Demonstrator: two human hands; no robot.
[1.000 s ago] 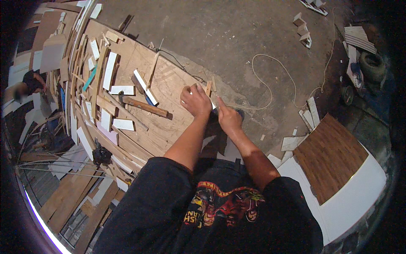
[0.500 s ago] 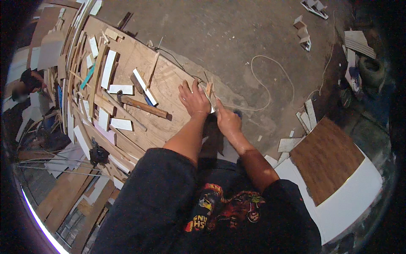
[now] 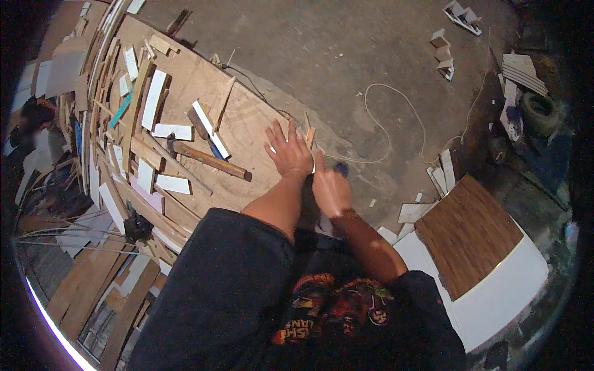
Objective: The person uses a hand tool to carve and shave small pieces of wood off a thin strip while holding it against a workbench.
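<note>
My left hand (image 3: 289, 152) lies flat with fingers spread at the right edge of the plywood work table (image 3: 247, 117). Beside its fingertips, a small light wooden piece (image 3: 310, 136) sticks out past the edge. Just to the right, my right hand (image 3: 331, 188) is closed, with its index finger stretched toward that piece. What it grips is mostly hidden by the hand; a thin, narrow strip shows beyond the fingers. A hammer (image 3: 213, 162) with a wooden handle rests on the table, left of my left hand. White-faced wood offcuts (image 3: 210, 128) lie near it.
Long wooden strips (image 3: 99, 148) crowd the table's left side. A pale cord (image 3: 387, 123) loops over the concrete floor at right. A brown panel (image 3: 470, 235) lies on a white sheet (image 3: 501, 303) at lower right. Another person (image 3: 37, 130) is at far left.
My right hand has drawn back slightly toward my body. My left hand stays pressed at the table edge. The whole view has shifted a little.
</note>
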